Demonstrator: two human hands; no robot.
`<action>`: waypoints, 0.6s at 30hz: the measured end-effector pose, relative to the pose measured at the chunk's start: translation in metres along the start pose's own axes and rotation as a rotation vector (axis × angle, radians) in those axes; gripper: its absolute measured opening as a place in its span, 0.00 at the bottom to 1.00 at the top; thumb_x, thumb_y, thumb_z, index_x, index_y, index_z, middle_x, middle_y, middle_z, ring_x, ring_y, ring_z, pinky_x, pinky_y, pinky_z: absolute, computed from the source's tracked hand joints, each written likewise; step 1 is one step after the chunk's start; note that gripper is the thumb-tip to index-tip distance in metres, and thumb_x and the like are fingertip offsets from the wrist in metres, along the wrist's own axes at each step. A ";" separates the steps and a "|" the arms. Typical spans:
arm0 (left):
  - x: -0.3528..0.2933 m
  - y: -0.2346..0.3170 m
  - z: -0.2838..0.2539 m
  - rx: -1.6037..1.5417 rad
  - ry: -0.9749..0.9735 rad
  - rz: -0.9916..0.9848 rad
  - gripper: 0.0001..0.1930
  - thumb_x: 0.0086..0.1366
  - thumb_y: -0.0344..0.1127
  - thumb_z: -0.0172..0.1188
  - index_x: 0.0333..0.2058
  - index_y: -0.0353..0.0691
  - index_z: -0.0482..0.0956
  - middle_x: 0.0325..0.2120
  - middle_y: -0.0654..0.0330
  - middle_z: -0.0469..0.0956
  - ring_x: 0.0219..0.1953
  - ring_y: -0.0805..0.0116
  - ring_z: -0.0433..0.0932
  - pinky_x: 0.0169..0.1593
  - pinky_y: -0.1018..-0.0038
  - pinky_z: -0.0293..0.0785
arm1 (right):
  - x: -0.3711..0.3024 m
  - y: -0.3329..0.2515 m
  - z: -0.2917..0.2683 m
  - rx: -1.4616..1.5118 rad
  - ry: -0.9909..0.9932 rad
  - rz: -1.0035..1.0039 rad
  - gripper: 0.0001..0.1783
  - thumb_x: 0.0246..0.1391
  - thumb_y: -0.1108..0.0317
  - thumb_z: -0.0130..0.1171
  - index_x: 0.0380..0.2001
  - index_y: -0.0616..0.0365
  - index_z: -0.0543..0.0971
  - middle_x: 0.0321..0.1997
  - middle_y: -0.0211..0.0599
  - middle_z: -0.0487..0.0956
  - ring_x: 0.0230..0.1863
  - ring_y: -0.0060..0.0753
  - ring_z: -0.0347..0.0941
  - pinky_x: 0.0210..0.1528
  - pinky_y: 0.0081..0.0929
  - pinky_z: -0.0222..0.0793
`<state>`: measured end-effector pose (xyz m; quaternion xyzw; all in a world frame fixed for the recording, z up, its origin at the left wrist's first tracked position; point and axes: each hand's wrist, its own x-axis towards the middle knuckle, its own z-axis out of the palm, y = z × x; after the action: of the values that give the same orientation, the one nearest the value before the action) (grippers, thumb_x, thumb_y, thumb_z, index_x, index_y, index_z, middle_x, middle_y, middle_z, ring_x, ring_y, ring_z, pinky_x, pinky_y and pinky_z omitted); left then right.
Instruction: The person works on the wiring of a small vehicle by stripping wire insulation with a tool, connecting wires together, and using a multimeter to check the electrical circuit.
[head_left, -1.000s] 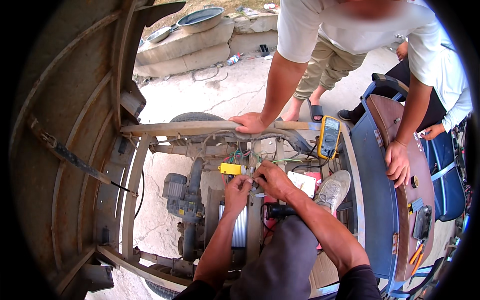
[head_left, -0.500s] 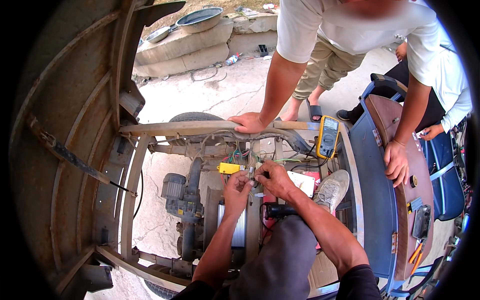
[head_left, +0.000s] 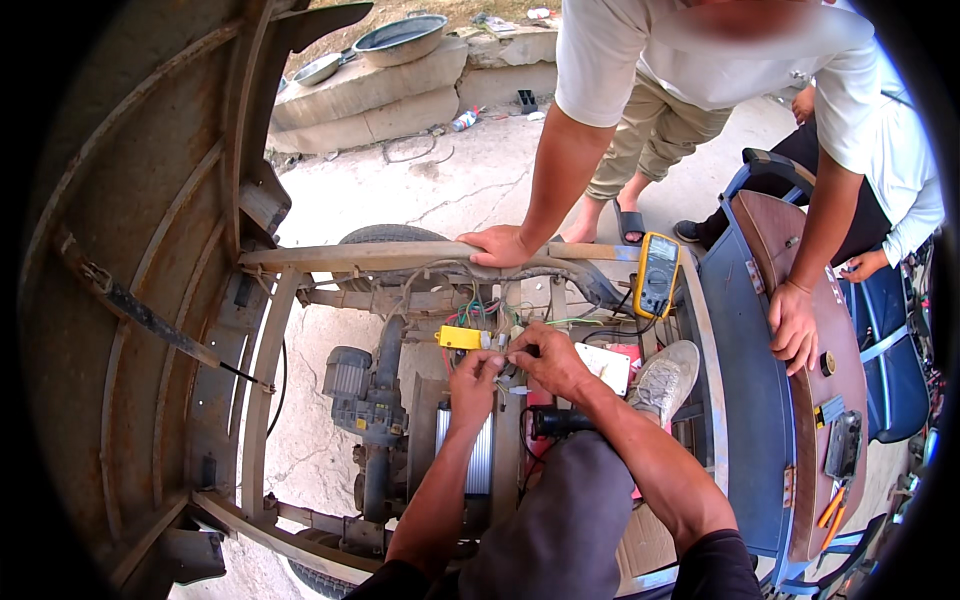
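My left hand [head_left: 474, 376] and my right hand [head_left: 549, 357] meet over the middle of an open vehicle frame, fingertips pinched close together. Between them is something small among the wires, too small and covered to name. Just left of the fingers sits a yellow box [head_left: 461, 337] with wires running to it. Coloured wires [head_left: 478, 303] bunch beyond it, and a white connector [head_left: 519, 390] hangs below my fingers. A finned metal box [head_left: 478, 450] lies beneath my left forearm. On the frame's far right corner rests a yellow multimeter [head_left: 656, 272].
A motor and axle [head_left: 366, 400] lie at left, beside a raised metal panel [head_left: 130, 300]. Another person's hand [head_left: 497, 246] leans on the frame rail [head_left: 380, 256]; their other hand [head_left: 794, 328] rests on a brown seat [head_left: 775, 235]. Orange-handled pliers [head_left: 832, 515] lie there. My shoe [head_left: 664, 380] stands inside.
My left hand has shifted slightly down and left, its fingertips lower. My right hand stays nearly in place, and the other person hardly moves.
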<state>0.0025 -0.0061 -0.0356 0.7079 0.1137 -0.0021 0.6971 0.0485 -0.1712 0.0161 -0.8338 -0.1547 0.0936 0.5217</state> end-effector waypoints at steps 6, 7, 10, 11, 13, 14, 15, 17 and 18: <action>0.005 -0.002 -0.012 -0.128 -0.053 0.013 0.09 0.70 0.35 0.57 0.41 0.36 0.79 0.32 0.62 0.81 0.33 0.77 0.78 0.34 0.79 0.75 | -0.001 0.007 0.001 0.076 0.034 0.114 0.07 0.51 0.71 0.66 0.33 0.63 0.83 0.35 0.41 0.76 0.36 0.35 0.75 0.43 0.29 0.72; 0.004 -0.001 -0.014 -0.148 -0.080 -0.003 0.09 0.69 0.33 0.57 0.43 0.36 0.79 0.33 0.61 0.81 0.34 0.76 0.78 0.36 0.78 0.76 | -0.001 0.008 0.001 0.076 0.033 0.114 0.07 0.51 0.71 0.66 0.33 0.63 0.83 0.35 0.41 0.76 0.36 0.35 0.75 0.43 0.29 0.72; -0.003 0.003 -0.020 -0.073 -0.183 0.017 0.09 0.67 0.28 0.58 0.45 0.36 0.78 0.35 0.60 0.82 0.36 0.74 0.79 0.41 0.78 0.76 | 0.000 0.014 0.001 0.091 0.030 0.114 0.08 0.51 0.71 0.66 0.33 0.63 0.83 0.35 0.41 0.76 0.36 0.36 0.76 0.43 0.29 0.72; -0.006 0.006 -0.019 -0.074 -0.183 0.016 0.09 0.67 0.28 0.58 0.45 0.36 0.78 0.35 0.60 0.82 0.36 0.74 0.79 0.41 0.78 0.76 | 0.000 0.015 0.001 0.095 0.034 0.115 0.08 0.50 0.71 0.66 0.33 0.63 0.83 0.35 0.42 0.77 0.37 0.36 0.76 0.43 0.29 0.72; -0.011 0.011 -0.015 -0.096 -0.202 0.022 0.10 0.65 0.24 0.58 0.46 0.35 0.78 0.36 0.60 0.81 0.37 0.74 0.79 0.44 0.78 0.75 | -0.001 0.017 0.000 0.099 0.039 0.118 0.08 0.50 0.71 0.66 0.33 0.64 0.83 0.35 0.42 0.77 0.37 0.36 0.76 0.43 0.29 0.72; -0.011 0.009 -0.018 -0.096 -0.200 0.023 0.10 0.65 0.24 0.58 0.46 0.35 0.78 0.36 0.60 0.81 0.37 0.74 0.79 0.44 0.78 0.75 | -0.001 0.015 0.001 0.104 0.038 0.126 0.08 0.50 0.71 0.66 0.33 0.64 0.83 0.35 0.42 0.77 0.37 0.36 0.77 0.43 0.29 0.72; -0.008 0.004 -0.021 -0.086 -0.205 0.018 0.10 0.66 0.23 0.57 0.45 0.35 0.78 0.36 0.61 0.81 0.36 0.76 0.78 0.43 0.79 0.74 | 0.000 0.014 0.001 0.108 0.037 0.135 0.08 0.50 0.71 0.66 0.33 0.64 0.83 0.35 0.42 0.77 0.37 0.36 0.77 0.43 0.30 0.72; -0.005 -0.002 -0.026 -0.077 -0.210 0.013 0.10 0.66 0.22 0.56 0.45 0.35 0.77 0.35 0.62 0.80 0.35 0.77 0.76 0.41 0.79 0.74 | 0.000 0.013 0.002 0.113 0.033 0.137 0.08 0.50 0.71 0.66 0.33 0.64 0.83 0.35 0.42 0.77 0.37 0.36 0.77 0.43 0.30 0.72; -0.003 -0.003 -0.027 -0.074 -0.197 0.037 0.09 0.66 0.22 0.55 0.44 0.35 0.77 0.35 0.62 0.80 0.34 0.77 0.76 0.41 0.79 0.73 | 0.000 0.014 0.002 0.117 0.030 0.140 0.08 0.50 0.71 0.66 0.33 0.64 0.83 0.35 0.42 0.78 0.37 0.35 0.77 0.43 0.30 0.73</action>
<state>-0.0051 0.0197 -0.0374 0.6801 0.0319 -0.0547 0.7304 0.0501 -0.1750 0.0030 -0.8118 -0.0824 0.1261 0.5641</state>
